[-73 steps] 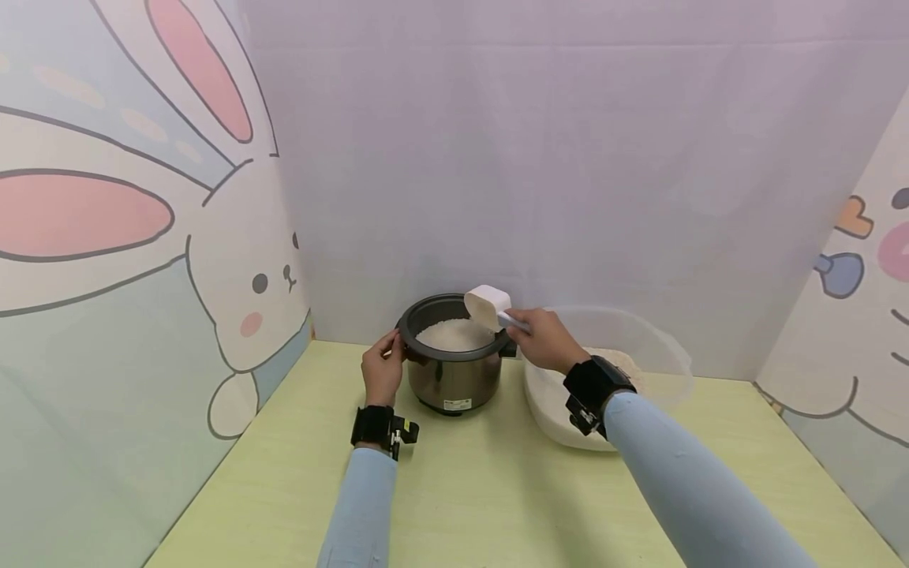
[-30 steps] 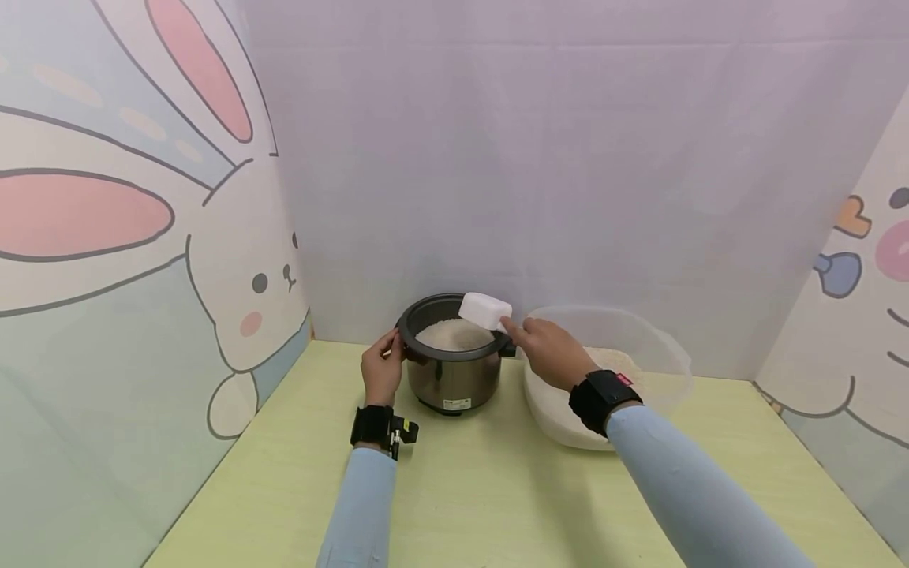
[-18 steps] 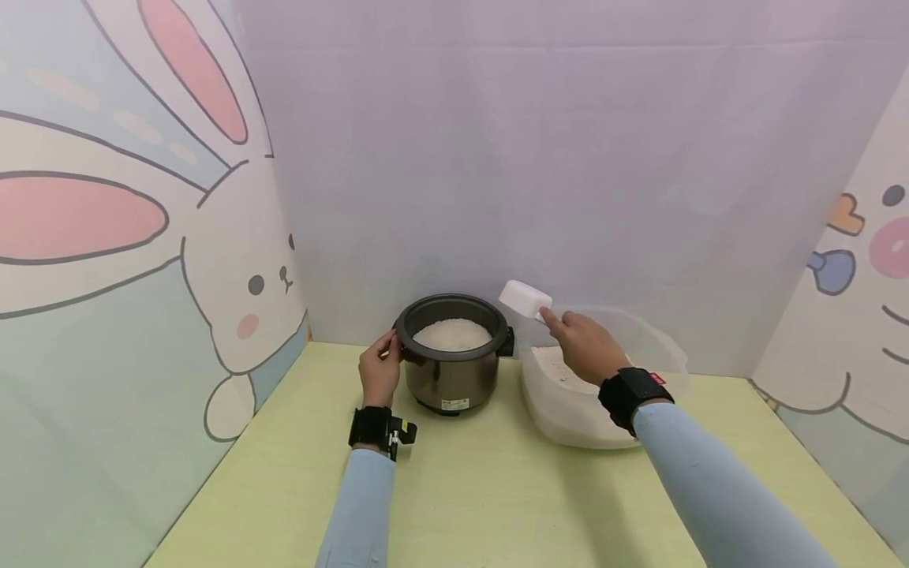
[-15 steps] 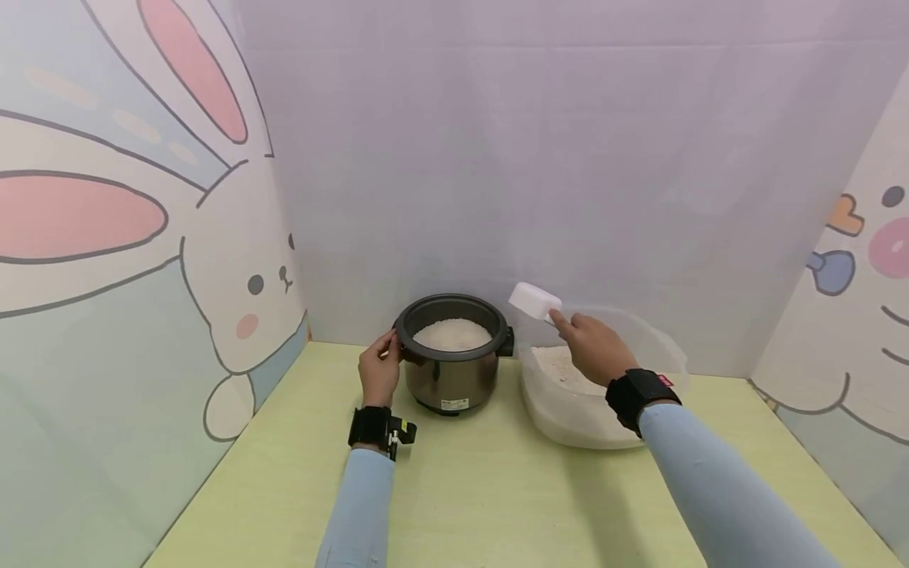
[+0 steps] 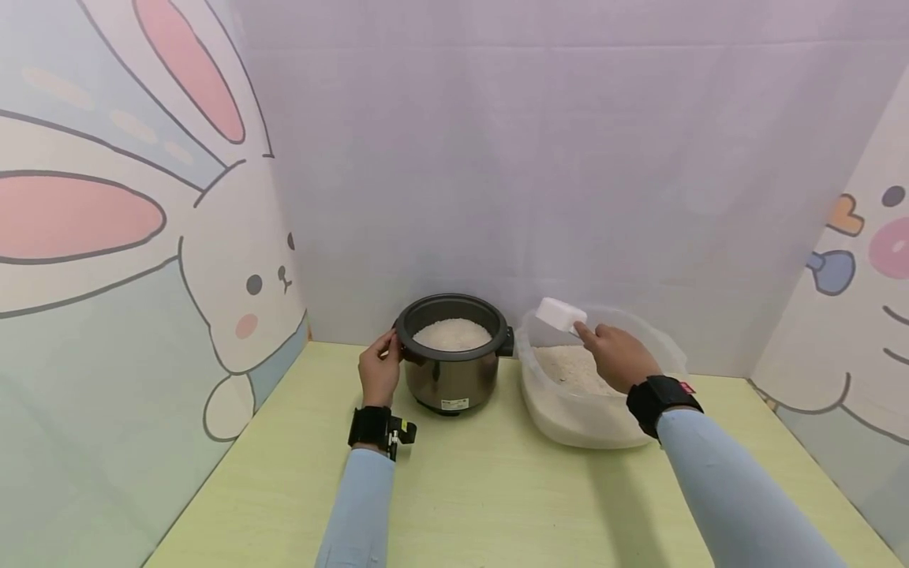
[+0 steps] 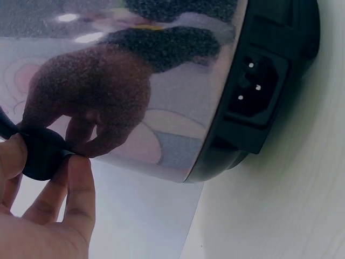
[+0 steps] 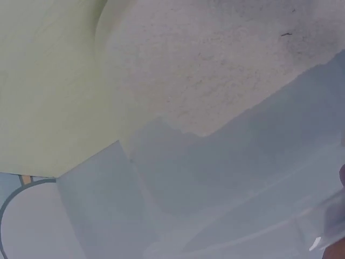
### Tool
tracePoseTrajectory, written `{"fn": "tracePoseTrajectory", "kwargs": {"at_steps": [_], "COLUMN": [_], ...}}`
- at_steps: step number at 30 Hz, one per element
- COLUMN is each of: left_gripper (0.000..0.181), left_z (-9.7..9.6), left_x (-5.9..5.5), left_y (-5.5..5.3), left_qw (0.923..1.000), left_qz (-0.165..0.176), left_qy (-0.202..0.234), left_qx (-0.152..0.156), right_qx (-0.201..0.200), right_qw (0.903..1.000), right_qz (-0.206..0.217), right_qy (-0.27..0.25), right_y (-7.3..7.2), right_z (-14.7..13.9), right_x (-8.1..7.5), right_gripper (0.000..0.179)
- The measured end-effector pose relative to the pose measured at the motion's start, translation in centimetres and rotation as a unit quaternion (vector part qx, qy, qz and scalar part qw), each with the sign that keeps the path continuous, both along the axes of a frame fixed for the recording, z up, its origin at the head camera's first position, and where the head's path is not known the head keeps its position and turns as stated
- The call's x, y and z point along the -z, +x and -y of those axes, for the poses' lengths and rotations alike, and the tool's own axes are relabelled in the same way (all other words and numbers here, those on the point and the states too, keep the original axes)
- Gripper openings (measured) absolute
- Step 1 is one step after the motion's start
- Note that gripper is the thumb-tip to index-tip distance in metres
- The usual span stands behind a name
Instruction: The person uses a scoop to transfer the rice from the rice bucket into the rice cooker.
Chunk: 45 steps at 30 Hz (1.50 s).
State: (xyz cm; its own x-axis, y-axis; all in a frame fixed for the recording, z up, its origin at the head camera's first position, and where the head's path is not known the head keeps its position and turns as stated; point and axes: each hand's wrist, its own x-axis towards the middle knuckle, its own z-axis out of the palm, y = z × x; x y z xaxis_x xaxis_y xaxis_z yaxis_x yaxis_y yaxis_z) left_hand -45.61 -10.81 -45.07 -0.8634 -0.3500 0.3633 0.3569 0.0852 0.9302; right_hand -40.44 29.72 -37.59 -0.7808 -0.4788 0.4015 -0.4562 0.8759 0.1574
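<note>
Showing only from left wrist: three-pin socket (image 6: 251, 86) on cooker (image 5: 453, 374)

On my feed I have a pale yellow-green table (image 5: 483, 497), faintly streaked. Toward its back I see the cooker (image 5: 452, 383) standing upright, and just beside it, to the right, the translucent tub (image 5: 589, 418) (a long, soft shadow (image 5: 626, 505) crosses the surface in front of it).

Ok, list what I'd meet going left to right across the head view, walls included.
Printed rabbit, left hand, rice cooker, white scoop, right hand, white cartoon figure on the right wall.
</note>
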Motion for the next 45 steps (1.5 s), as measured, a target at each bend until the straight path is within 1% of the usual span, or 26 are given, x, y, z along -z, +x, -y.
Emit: {"fn": "tracePoseTrajectory", "kwargs": {"at_steps": [4,10,12,17,22,27,31,33,36,42,45], "left_gripper": [0.025,0.025,0.025,0.026,0.025,0.025,0.025,0.025,0.025,0.025,0.024], "left_z": [0.0,0.1,0.1,0.0,-0.1,-0.1,0.0,-0.1,-0.1,-0.1,-0.1], "left_x": [0.0,0.1,0.1,0.0,-0.1,-0.2,-0.1,-0.1,-0.1,-0.1,-0.1], "left_y": [0.0,-0.1,-0.1,0.0,0.2,0.2,0.2,0.2,0.2,0.2,0.3], "left_qw": [1.0,1.0,1.0,0.9999,0.9999,1.0,1.0,1.0,1.0,0.9999,0.9999], "left_qz": [0.004,0.006,0.007,0.007,0.004,-0.001,-0.004,-0.004,-0.003,-0.004,-0.006], "left_qy": [0.004,0.002,0.002,0.009,0.01,0.006,0.003,0.004,0.006,0.01,0.01], "left_qx": [0.0,-0.002,-0.002,0.003,0.002,-0.001,-0.005,-0.004,-0.002,-0.001,-0.003], "right_qx": [0.007,-0.002,-0.003,-0.006,-0.015,-0.007,0.015,0.02,0.012,-0.022,-0.024], "right_qw": [0.9995,0.9947,0.9928,0.9895,0.9855,0.9773,0.9657,0.9605,0.9564,0.9545,0.9514], "right_qz": [0.028,0.101,0.118,0.143,0.168,0.212,0.258,0.275,0.286,0.289,0.296], "right_qy": [0.007,0.019,0.019,0.019,0.023,0.009,-0.024,-0.04,-0.056,-0.069,-0.081], "right_y": [0.0,-0.2,-0.4,-0.9,-1.2,-1.0,-0.6,-0.5,-0.5,-0.8,-0.9], "right_z": [-0.1,-0.1,-0.2,-0.6,-0.8,-0.8,-0.6,-0.6,-0.7,-1.2,-1.4], "right_x": [0.2,0.4,0.6,1.1,1.1,0.8,0.4,0.3,0.3,0.9,1.2], "right_gripper": [0.052,0.048,0.046,0.043,0.036,0.032,0.034,0.033,0.031,0.028,0.028]}}
